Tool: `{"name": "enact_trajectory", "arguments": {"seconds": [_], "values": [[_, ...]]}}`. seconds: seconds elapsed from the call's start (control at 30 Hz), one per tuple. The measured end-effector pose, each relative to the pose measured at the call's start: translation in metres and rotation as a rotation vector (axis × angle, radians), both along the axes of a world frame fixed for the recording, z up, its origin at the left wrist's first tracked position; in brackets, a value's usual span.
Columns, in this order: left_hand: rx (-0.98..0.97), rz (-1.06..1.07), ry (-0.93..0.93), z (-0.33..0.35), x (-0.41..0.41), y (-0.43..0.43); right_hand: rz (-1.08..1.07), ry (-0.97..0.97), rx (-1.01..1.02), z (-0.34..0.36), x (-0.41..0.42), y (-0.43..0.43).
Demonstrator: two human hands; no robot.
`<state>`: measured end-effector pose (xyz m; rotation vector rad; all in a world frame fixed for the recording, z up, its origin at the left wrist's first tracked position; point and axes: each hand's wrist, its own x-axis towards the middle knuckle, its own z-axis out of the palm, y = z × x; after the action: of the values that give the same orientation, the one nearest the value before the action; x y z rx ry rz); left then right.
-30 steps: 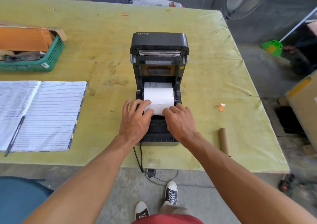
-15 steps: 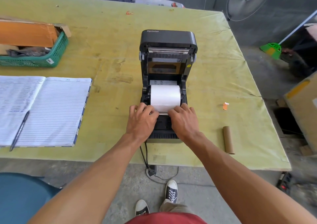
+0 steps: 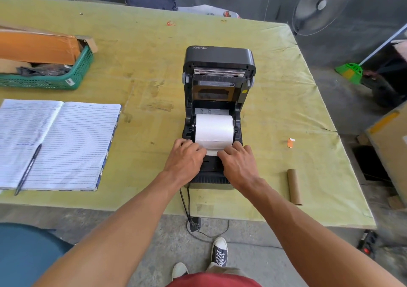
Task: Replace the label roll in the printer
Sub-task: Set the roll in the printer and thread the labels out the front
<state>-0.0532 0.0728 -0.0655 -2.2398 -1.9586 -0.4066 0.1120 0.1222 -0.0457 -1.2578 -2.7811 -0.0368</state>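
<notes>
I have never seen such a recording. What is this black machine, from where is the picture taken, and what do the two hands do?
The picture comes from a camera worn on a person's head, looking down at their own arms. The black machine is a label printer with its lid open, standing on a green-covered table. A white label roll sits inside it. The left hand and right hand rest at the roll's front edge, fingers on the loose paper end; a firm grip cannot be confirmed. Right of the printer lies an empty cardboard tube. On the left are an open notebook with a pen and a green basket.
</notes>
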Motion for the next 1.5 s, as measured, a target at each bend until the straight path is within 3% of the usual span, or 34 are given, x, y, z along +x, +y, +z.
{"name": "enact_trajectory", "arguments": {"seconds": [0.5,0.8,1.03,1.2,1.5], "values": [[-0.044,0.038,0.019,0.008,0.012,-0.010,-0.057,0.022,0.003,-0.001,0.000,-0.006],[-0.082,0.038,-0.105,0.002,0.002,-0.014,0.052,0.052,0.049,-0.014,0.018,-0.007],[-0.134,0.005,-0.067,-0.003,0.014,-0.024,0.052,0.012,0.000,-0.012,0.020,-0.011],[-0.163,0.019,-0.027,-0.004,0.022,-0.033,0.040,-0.120,-0.070,-0.001,0.011,-0.017],[-0.310,0.055,-0.045,0.007,0.031,-0.049,-0.008,-0.045,-0.119,-0.003,0.020,-0.030]]}}
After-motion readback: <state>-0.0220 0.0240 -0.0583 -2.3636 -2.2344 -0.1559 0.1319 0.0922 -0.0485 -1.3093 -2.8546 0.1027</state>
